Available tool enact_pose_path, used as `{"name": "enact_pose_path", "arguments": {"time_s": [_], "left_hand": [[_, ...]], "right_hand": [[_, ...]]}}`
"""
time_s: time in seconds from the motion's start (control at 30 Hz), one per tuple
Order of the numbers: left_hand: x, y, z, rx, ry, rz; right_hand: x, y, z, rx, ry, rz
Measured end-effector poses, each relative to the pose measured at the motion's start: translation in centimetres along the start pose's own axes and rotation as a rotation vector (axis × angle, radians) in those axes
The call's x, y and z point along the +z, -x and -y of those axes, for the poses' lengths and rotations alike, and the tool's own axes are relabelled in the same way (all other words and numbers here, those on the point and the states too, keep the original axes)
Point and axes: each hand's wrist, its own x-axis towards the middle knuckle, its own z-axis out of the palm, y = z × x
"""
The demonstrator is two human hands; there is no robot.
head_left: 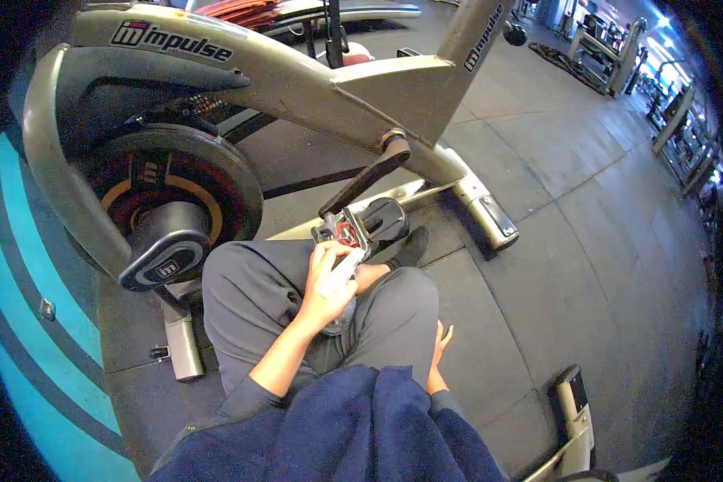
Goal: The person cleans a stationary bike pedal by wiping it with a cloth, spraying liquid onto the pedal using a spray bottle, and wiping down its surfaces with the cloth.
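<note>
My left hand [329, 281] is closed round a small white cloth or wipe [348, 267], its fingertips against the near side of the bike pedal [360, 231]. Red parts show inside the pedal's metal frame, and a black toe cage sits on its far side. The crank arm [367, 178] slants down to the pedal from the exercise bike's frame [297, 88]. Beside my right knee, my right hand [441, 345] hangs near the floor, fingers apart and holding nothing that I can see; part of it is hidden behind the leg.
My crossed legs [253, 289] lie right under the pedal. A flywheel [237, 193] stands at the left, with a stabilizer foot [183, 347] below it. Another foot [490, 213] is to the right. Part of a second machine [574, 418] shows at lower right. Gym racks [610, 56] stand far off.
</note>
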Motion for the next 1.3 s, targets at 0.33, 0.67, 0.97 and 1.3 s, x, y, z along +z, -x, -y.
{"name": "enact_pose_path", "arguments": {"time_s": [0.33,0.67,0.97,1.3], "left_hand": [[-3.1,0.9,2.5,0.231,0.128,0.266],[-3.4,1.0,2.6,0.266,0.218,0.231],[-4.1,0.1,3.1,0.307,0.284,0.222],[-4.6,0.7,4.9,0.339,0.29,0.397]], "right_hand": [[0.0,-0.9,-0.5,0.312,-0.439,-0.026],[-11.2,-5.6,-2.3,0.906,-1.482,-0.848],[-19.2,-10.6,3.2,0.457,-1.074,-0.408],[-17.7,-13.6,7.0,0.51,-0.554,-0.36]]}}
